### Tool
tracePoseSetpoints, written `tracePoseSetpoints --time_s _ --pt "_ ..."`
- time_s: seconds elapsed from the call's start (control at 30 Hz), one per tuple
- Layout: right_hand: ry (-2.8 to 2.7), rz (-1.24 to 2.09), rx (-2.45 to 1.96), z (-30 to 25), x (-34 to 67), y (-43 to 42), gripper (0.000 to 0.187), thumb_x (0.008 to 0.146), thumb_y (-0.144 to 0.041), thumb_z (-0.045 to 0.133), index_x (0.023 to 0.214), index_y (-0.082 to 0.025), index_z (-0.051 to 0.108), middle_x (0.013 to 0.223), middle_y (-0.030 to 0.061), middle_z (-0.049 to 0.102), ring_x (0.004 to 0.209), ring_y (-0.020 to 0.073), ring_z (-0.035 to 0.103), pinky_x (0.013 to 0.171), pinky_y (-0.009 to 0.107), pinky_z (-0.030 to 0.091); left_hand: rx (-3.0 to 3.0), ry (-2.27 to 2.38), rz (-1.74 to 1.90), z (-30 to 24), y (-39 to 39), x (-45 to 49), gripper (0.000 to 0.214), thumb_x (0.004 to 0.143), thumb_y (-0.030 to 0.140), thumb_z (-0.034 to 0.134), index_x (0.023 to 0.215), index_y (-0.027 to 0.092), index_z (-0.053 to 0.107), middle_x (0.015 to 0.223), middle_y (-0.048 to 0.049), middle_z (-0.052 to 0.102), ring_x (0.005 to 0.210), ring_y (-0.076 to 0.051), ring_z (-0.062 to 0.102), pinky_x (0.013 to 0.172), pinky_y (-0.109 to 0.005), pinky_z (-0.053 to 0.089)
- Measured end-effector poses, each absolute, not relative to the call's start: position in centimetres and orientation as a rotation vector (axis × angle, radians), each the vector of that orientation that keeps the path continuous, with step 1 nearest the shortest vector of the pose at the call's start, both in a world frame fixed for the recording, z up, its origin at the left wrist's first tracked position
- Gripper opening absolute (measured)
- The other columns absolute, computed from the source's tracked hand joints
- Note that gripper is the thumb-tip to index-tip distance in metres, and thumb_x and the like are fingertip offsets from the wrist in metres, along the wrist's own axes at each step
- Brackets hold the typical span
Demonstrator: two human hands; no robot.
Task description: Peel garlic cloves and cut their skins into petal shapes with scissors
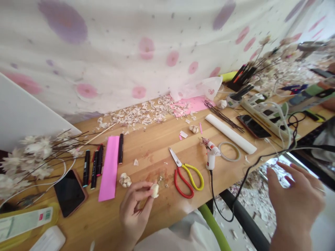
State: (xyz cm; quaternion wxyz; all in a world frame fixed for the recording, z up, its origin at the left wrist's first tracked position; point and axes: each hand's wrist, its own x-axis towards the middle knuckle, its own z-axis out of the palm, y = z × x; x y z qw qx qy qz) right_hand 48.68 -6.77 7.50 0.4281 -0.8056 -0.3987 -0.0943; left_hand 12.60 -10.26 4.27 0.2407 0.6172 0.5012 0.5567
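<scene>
Between its thumb and fingertips my left hand point(138, 205) pinches a peeled garlic clove point(155, 190), just above the table's front part. A garlic bulb point(125, 180) lies to the left of that hand. Scissors point(184, 174) with one red and one yellow handle rest to its right, blades partly apart. My right hand point(295, 198) is off the table at the right, over the floor. Its fingers are bent and apart, and I see nothing held in them. A white glue gun point(210, 153) stands between the scissors and a tape roll point(229, 151).
Dry garlic skins point(141, 113) cover the back. Markers point(96, 164), pink paper point(110, 167) and a phone point(70, 192) lie left. At right are a white roll point(230, 133), twigs point(222, 116), another phone point(253, 126) and a power strip point(264, 116). A black cable point(244, 181) hangs off the edge.
</scene>
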Motion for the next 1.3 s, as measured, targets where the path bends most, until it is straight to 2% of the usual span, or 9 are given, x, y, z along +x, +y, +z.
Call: tracePoseSetpoints --time_s 0.03,0.1,0.2,0.3,0.5,0.83,1.07,1.2,1.3 --pt "-0.916 -0.166 -1.959 8.1 47.2 -6.9 0.036 0.073 -0.046 0.074 0.095 -0.017 0.076 0.111 0.0203 0.07 0.09 0.039 0.07 0.083 0.058 0.055 1.707 1.374 1.535 4.4 -10.3 12.8 0.025 0.083 0.002 0.068 0.094 0.025 0.067 0.1 -0.0034 0.071 0.094 -0.02 0.073 0.076 -0.035 0.065" --pt "-0.992 0.343 -1.746 9.0 42.1 -7.5 0.026 0.079 -0.044 0.074 0.096 -0.024 0.074 0.093 0.0108 0.073 0.087 0.0307 0.071 0.087 0.049 0.056 1.787 1.395 1.564 4.9 -10.4 13.2 0.025 0.082 0.001 0.069 0.093 0.024 0.067 0.099 -0.0029 0.071 0.09 -0.019 0.073 0.073 -0.032 0.065" --pt "-1.258 1.127 -1.319 9.3 33.5 -8.4 0.018 0.087 -0.04 0.07 0.098 -0.027 0.076 0.098 0.007 0.075 0.091 0.0251 0.071 0.082 0.036 0.059 1.913 1.474 1.631 5.8 -10.8 13.5 0.025 0.081 0.001 0.07 0.092 0.023 0.068 0.097 -0.0021 0.073 0.084 -0.016 0.073 0.068 -0.027 0.063" --pt "-1.282 1.582 -1.064 8.8 28.5 -8.7 0.021 0.089 -0.036 0.07 0.106 -0.026 0.077 0.098 0.0064 0.078 0.088 0.0225 0.074 0.079 0.032 0.06 1.996 1.542 1.662 6.4 -11.6 13.3 0.025 0.081 0.003 0.071 0.095 0.024 0.069 0.097 -0.0018 0.072 0.081 -0.015 0.072 0.066 -0.024 0.062" --pt "-1.414 1.493 -1.025 9.1 27.3 -8.1 0.019 0.09 -0.027 0.07 0.106 -0.029 0.078 0.099 0.0026 0.08 0.091 0.0196 0.075 0.083 0.027 0.058 2.057 1.652 1.679 5.9 -12.5 11.7 0.026 0.082 0.005 0.073 0.099 0.025 0.07 0.101 -0.0011 0.072 0.084 -0.015 0.073 0.07 -0.025 0.064" --pt "-1.27 1.587 -0.972 9.5 26.0 -8.2 0.02 0.085 -0.022 0.074 0.102 -0.029 0.08 0.098 0.0025 0.081 0.088 0.018 0.076 0.081 0.024 0.06 2.181 1.6 1.816 6.4 -11.9 11.5 0.02 0.081 -0.001 0.072 0.091 0.016 0.072 0.098 -0.002 0.072 0.088 -0.013 0.074 0.079 -0.021 0.062" --pt "-1.305 1.534 -0.966 9.7 26.0 -8.3 0.022 0.085 -0.018 0.073 0.101 -0.031 0.08 0.095 0.0007 0.081 0.086 0.0156 0.075 0.08 0.022 0.059 2.077 1.573 1.849 5.8 -12.3 11.2 0.044 0.082 0.001 0.072 0.117 0.027 0.072 0.104 -0.0011 0.077 0.083 -0.016 0.075 0.072 -0.024 0.066" --pt "-1.333 1.497 -0.943 9.8 25.9 -8.1 0.026 0.085 -0.016 0.073 0.103 -0.033 0.079 0.097 -0.0008 0.081 0.088 0.0151 0.075 0.08 0.021 0.059 2.104 1.477 1.72 5.4 -12.6 10.3 0.045 0.083 0.004 0.072 0.12 0.03 0.071 0.106 -0.0019 0.079 0.081 -0.018 0.077 0.069 -0.024 0.066" --pt "-1.399 1.482 -0.903 9.9 25.9 -7.9 0.028 0.086 -0.015 0.072 0.108 -0.032 0.078 0.101 0.0003 0.081 0.092 0.0158 0.075 0.083 0.022 0.059 2.074 1.492 1.778 5.4 -12.6 10.3 0.047 0.083 0.003 0.071 0.121 0.031 0.071 0.109 -0.0021 0.078 0.081 -0.017 0.077 0.069 -0.023 0.067"
